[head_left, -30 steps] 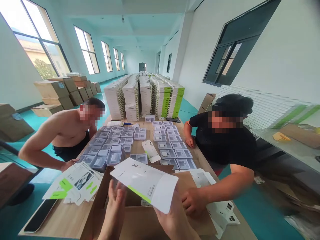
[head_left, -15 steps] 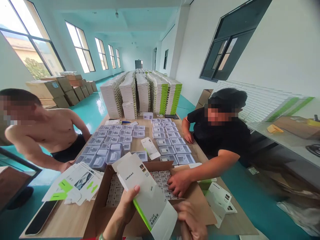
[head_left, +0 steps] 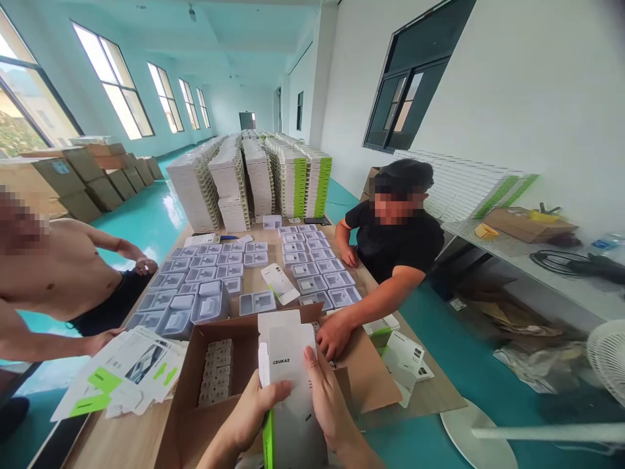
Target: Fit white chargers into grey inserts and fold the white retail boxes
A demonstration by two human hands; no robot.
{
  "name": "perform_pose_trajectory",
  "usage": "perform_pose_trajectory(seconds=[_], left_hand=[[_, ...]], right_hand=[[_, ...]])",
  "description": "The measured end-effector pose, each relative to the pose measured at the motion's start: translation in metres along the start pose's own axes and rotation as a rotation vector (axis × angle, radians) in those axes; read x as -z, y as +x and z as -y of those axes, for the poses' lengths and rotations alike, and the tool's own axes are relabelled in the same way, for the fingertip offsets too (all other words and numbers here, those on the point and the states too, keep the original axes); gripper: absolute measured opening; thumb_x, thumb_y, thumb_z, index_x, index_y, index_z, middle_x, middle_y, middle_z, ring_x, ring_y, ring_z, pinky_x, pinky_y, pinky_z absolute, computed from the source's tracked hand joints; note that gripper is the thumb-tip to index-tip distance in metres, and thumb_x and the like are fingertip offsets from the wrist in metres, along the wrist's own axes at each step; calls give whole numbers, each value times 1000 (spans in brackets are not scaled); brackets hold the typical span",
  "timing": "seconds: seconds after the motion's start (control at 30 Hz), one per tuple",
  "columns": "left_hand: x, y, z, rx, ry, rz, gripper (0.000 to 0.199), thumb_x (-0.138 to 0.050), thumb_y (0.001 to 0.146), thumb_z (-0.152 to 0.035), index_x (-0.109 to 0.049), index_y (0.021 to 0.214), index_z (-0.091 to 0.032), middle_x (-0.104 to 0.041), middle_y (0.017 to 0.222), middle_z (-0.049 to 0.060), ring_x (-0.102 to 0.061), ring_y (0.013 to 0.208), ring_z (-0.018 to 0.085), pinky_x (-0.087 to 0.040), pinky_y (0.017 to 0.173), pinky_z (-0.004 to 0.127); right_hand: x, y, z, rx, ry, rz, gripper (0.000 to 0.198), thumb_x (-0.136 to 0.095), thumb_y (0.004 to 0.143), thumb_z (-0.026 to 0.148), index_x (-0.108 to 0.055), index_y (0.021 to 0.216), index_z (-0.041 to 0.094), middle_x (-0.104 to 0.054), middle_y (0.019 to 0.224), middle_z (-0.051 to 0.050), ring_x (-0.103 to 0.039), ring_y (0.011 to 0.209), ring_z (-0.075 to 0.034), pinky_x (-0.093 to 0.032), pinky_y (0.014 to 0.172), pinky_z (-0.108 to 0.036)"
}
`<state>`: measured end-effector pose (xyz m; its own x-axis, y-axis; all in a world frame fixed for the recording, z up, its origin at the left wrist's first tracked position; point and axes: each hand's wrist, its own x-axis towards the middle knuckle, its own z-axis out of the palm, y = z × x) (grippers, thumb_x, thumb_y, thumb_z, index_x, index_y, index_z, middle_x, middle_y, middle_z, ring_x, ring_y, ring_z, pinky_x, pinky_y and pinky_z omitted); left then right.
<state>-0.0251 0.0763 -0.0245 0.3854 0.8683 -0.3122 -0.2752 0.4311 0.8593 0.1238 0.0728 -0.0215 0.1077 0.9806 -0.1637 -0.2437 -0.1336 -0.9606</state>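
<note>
A white and green folding carton (head_left: 289, 417) marked CEUKAZ stands nearly upright between my hands, its top flap raised. My left hand (head_left: 251, 410) grips its left side, thumb across the front below the lettering. On the right edge, my right hand (head_left: 329, 397) holds it with the fingers pointing up. Beneath and behind the carton is an open cardboard box (head_left: 188, 397), with small white packed pieces (head_left: 215, 371) in its left part. A co-worker's hand (head_left: 334, 335) reaches into the right side of that box.
Rows of clear plastic trays (head_left: 229, 257) cover the table. Flat printed cartons (head_left: 131, 371) lie at the left, and more unfolded cartons (head_left: 407, 361) at the right. Tall stacks of white boxes (head_left: 234, 176) stand behind. A person sits at each side; a white fan (head_left: 610, 355) stands at the right.
The carton has turned from a slant to nearly upright. My right hand has risen from its lower end to its right edge. The view has swung right.
</note>
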Motion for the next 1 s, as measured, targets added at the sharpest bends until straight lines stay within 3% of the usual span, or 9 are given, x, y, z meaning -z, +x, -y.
perform_pose_trajectory(seconds=[0.1, 0.2, 0.27, 0.4, 0.6, 0.7, 0.8, 0.87, 1.0], left_hand=[[-8, 0, 0, -79, 119, -108, 61, -76, 75, -61, -68, 111, -12, -77, 104, 16, -72, 94, 31, -55, 82, 38], [-17, 0, -1, -266, 203, -349, 63, -69, 83, -62, -52, 127, -20, -70, 122, 15, -69, 106, 29, -55, 88, 38], [-20, 0, 0, -375, 221, -478, 63, -65, 87, -61, -43, 134, -25, -64, 130, 14, -69, 102, 25, -56, 86, 36], [-15, 0, 8, -423, 252, -432, 57, -65, 87, -60, -50, 129, -25, -69, 117, 12, -70, 91, 23, -57, 77, 32], [-9, -5, 14, -396, 287, -475, 50, -69, 84, -61, -61, 114, -22, -77, 92, 7, -69, 77, 21, -55, 64, 28], [-19, -11, 7, -415, 257, -462, 44, -67, 85, -62, -65, 104, -22, -77, 90, 6, -66, 72, 20, -53, 62, 27], [-30, -17, 0, -388, 196, -461, 46, -64, 85, -64, -66, 103, -22, -76, 88, 6, -64, 70, 20, -51, 60, 27], [-33, -19, -2, -357, 186, -467, 48, -63, 84, -68, -66, 101, -23, -75, 82, 4, -61, 63, 19, -49, 56, 27], [-32, -17, -2, -361, 213, -521, 49, -63, 82, -71, -66, 94, -23, -72, 76, 3, -56, 59, 18, -45, 54, 26]], right_hand=[[6, 1, 5, 65, -114, -11, 65, -54, 89, 74, -74, 118, 20, -77, 115, -13, -72, 105, -30, -58, 98, -43], [5, 0, 11, 98, -206, -27, 65, -52, 88, 76, -72, 117, 21, -78, 108, -13, -74, 98, -31, -63, 85, -40], [2, -1, 10, 123, -230, -52, 64, -51, 88, 77, -70, 113, 22, -78, 107, -13, -74, 97, -31, -64, 80, -37], [-3, -2, 0, 217, -231, -83, 54, -49, 93, 71, -68, 110, 23, -78, 108, -12, -73, 104, -29, -64, 82, -35], [-1, -8, -7, 233, -239, -3, 42, -45, 100, 61, -64, 104, 24, -77, 96, -10, -75, 88, -25, -63, 70, -31], [-2, -14, -2, 235, -231, 13, 41, -45, 102, 57, -56, 121, 23, -76, 107, -12, -74, 92, -25, -62, 72, -31], [-4, -19, 3, 286, -213, -80, 42, -47, 102, 54, -49, 131, 23, -74, 115, -13, -73, 95, -24, -61, 75, -31], [-4, -20, 6, 302, -223, -91, 39, -49, 101, 55, -56, 123, 23, -75, 109, -11, -72, 92, -23, -61, 76, -30], [-1, -16, 10, 299, -297, 30, 39, -50, 99, 59, -63, 108, 23, -75, 96, -8, -71, 83, -22, -60, 76, -28]])
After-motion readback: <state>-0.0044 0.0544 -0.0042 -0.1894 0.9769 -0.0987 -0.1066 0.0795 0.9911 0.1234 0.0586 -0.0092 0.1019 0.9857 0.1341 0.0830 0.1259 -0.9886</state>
